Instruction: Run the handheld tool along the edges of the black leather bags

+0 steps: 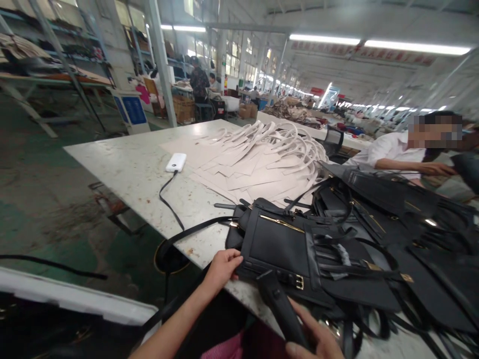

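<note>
A black leather bag (284, 249) with a gold zipper and a gold buckle lies at the near edge of the white table (127, 164), on a heap of black bags and straps (404, 234). My left hand (221, 268) grips the bag's near left corner, fingers curled over its edge. My right hand (318, 339) is at the bottom of the view, closed around a black strap (280, 304) that runs up to the bag's buckle.
A pile of cream leather pieces and handles (262, 154) covers the table's middle. A white power bank (176, 162) with a black cable (168, 199) lies to the left. A person in a white shirt (389, 149) leans at the table's right. Shelves and other workers stand far behind.
</note>
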A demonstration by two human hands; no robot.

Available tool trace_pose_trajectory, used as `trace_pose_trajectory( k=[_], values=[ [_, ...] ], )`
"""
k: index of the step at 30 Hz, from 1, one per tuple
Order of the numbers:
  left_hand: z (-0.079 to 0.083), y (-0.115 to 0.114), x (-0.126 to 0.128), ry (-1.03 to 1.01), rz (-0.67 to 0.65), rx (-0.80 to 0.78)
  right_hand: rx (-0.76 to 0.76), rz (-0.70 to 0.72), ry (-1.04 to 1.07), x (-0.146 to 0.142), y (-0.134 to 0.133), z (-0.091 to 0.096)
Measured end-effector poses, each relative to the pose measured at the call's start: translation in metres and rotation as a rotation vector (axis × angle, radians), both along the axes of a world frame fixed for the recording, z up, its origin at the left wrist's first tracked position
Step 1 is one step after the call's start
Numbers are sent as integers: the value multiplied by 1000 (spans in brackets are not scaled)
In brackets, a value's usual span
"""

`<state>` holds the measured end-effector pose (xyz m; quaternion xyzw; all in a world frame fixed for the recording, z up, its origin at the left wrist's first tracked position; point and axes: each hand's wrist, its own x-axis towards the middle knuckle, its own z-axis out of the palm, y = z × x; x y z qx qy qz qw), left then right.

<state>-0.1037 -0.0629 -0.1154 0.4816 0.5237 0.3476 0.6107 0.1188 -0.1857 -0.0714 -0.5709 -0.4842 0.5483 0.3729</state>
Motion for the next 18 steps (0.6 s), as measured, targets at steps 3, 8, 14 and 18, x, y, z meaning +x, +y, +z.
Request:
trace_pose_trajectory(
  k=[3, 8, 14, 18],
  values=[
    [-4, 3, 3, -11, 19, -29, -62, 146, 56, -15, 19, 8],
    [-6, 6, -1, -16, -25, -66, -156, 227, 200, -21, 35, 11],
    [2, 5, -3, -42, -100, -135, -213, 260, 330, -23, 49, 14],
    [11, 3, -4, -72, -136, -174, -151, 89, 280, -19, 48, 16]
  ],
)
